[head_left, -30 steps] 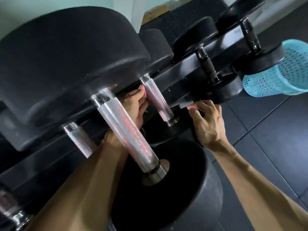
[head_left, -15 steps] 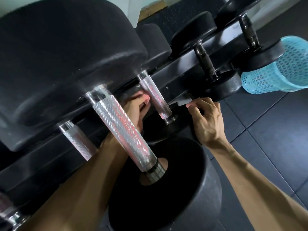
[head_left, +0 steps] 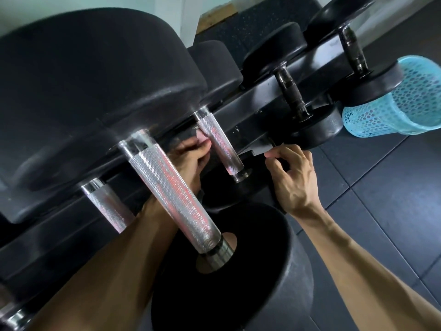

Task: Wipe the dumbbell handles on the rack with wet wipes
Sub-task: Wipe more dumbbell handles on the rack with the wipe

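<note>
Several dumbbells lie on a black rack. A thick chrome handle crosses the foreground. Behind it my left hand reaches to a thinner chrome handle, fingers curled against its left side with a pale scrap at the fingertips. My right hand is on that handle's right side. Its thumb and forefinger pinch the edge of a pale grey sheet, seemingly the wet wipe, which runs from behind the handle. The wipe's middle is hidden.
A third chrome handle shows at lower left. Two dumbbells with dark handles sit further right on the rack. A turquoise mesh basket stands on the dark tiled floor at right.
My left fingertips have slid slightly down the thinner handle. My right hand keeps its pinch and has hardly moved.
</note>
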`<move>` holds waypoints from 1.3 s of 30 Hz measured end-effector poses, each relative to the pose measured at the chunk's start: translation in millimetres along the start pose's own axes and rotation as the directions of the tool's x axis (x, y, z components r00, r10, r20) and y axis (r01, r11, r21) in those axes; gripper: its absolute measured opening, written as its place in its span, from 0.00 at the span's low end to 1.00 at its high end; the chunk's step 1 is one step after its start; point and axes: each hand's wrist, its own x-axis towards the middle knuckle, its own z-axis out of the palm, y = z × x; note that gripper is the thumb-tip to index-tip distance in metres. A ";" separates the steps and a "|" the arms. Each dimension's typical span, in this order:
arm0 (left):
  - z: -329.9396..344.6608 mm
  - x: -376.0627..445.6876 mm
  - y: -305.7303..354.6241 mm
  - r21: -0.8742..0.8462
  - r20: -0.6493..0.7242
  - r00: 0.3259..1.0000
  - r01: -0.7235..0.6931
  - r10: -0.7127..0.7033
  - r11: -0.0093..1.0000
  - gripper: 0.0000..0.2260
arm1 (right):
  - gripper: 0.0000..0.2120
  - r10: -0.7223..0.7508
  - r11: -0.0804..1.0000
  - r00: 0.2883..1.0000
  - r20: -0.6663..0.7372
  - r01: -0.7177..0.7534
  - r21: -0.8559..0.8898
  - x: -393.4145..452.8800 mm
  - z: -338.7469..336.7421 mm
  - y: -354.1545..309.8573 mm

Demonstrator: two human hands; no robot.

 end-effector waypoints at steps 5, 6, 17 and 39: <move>1.9 12.5 8.6 0.072 0.044 0.981 -0.189 0.187 0.979 0.12 | 0.15 -0.001 1.000 1.000 0.010 0.001 0.001 0.2 0.0 1.2; -2.2 13.1 5.2 0.101 0.012 0.986 -0.168 0.168 0.981 0.13 | 0.15 0.000 1.000 1.000 0.009 0.000 0.006 0.1 0.3 1.2; 0.9 4.8 -0.5 0.258 -0.006 0.954 -0.287 0.298 0.922 0.16 | 0.14 -0.010 1.000 1.000 -0.014 0.010 0.014 1.2 0.8 1.9; -12.9 -3.6 -33.4 0.543 0.235 0.934 -0.357 0.271 0.760 0.12 | 0.15 -0.021 0.999 0.999 -0.043 0.022 0.025 0.6 1.3 1.9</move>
